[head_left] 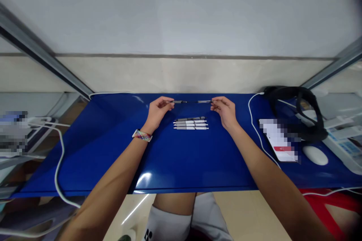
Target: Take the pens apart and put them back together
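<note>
Above the middle of the blue tabletop (192,158), my left hand (158,110) pinches the left end of a dark pen piece with a grey grip (179,102). Opposite it, my right hand (224,109) has thumb and fingers closed on a slim dark-and-silvery pen piece (203,101). The two pieces point toward each other, roughly in line, with a small gap between their inner ends. Just below my hands, several pens (190,124) lie side by side in a stack of rows, mostly white with grey grips, the farthest one darker. Their tips point left.
To the right are a black headset (319,109), a phone (278,141), a white mouse (315,155) and a white cable (256,128). Another white cable (58,165) hangs at the left edge. A pale wall (175,73) stands behind the table.
</note>
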`<action>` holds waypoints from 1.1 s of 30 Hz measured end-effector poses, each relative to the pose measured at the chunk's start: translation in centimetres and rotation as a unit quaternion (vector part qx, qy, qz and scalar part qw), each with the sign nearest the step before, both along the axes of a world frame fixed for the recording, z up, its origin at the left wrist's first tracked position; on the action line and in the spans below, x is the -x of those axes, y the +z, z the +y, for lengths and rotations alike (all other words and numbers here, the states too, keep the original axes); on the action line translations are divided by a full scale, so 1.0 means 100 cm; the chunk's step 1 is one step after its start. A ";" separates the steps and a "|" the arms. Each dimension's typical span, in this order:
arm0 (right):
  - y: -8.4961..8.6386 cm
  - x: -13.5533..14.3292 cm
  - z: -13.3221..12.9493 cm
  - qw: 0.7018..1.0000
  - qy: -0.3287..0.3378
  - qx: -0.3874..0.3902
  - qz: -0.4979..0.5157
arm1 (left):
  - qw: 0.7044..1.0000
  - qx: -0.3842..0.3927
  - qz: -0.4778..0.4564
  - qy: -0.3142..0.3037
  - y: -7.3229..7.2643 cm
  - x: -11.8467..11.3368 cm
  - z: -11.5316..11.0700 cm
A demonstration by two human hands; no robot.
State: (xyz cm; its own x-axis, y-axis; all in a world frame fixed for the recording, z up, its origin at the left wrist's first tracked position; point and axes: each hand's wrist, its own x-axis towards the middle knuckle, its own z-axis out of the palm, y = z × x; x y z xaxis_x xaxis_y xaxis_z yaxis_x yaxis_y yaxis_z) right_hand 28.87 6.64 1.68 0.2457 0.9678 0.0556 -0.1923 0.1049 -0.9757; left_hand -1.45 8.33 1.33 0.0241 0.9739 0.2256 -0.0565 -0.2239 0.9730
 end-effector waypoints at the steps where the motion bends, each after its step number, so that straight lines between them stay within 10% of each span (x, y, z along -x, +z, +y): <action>1: 0.000 0.000 0.000 1.000 -0.002 0.000 0.006 | 1.000 0.001 -0.001 0.000 0.000 0.000 0.000; 33: -0.002 0.013 -0.006 0.990 0.128 -0.048 -0.043 | 0.976 -0.018 0.211 -0.046 0.008 -0.006 -0.008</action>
State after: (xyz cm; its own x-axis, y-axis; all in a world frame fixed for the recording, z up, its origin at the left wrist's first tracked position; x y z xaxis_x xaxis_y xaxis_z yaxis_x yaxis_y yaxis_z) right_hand 27.52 6.04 1.48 -0.0172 0.9869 0.1602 -0.1413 0.1562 -0.9776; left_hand -0.89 7.52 2.08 0.2084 0.9552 0.2104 0.3266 -0.2707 0.9056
